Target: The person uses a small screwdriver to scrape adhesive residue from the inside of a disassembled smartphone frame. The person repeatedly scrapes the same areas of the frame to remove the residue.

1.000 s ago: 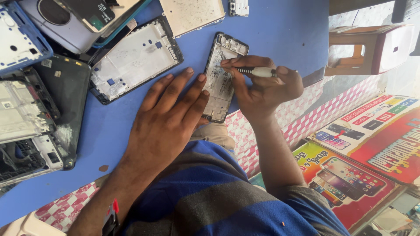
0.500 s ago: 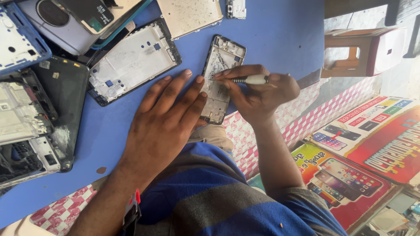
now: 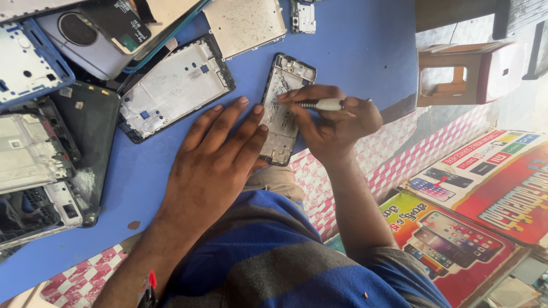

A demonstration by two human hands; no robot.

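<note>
An opened phone frame (image 3: 283, 91) with bare metal insides lies on the blue table top (image 3: 354, 45), near its edge. My left hand (image 3: 214, 157) rests flat on the table, its fingertips pressing the left side of that frame. My right hand (image 3: 334, 122) grips a small white-handled screwdriver (image 3: 321, 105), held level, with its tip on the middle of the frame.
Several stripped phone frames and back covers crowd the table's left and top: a white mid-frame (image 3: 174, 88), a blue frame (image 3: 25, 65), a cream back plate (image 3: 245, 23), a dark screen (image 3: 91, 128). A wooden stool (image 3: 465, 71) and colourful phone posters (image 3: 474, 211) sit at right.
The right hand and screwdriver have shifted slightly down and left along the phone frame. My left hand has stayed pressed on it.
</note>
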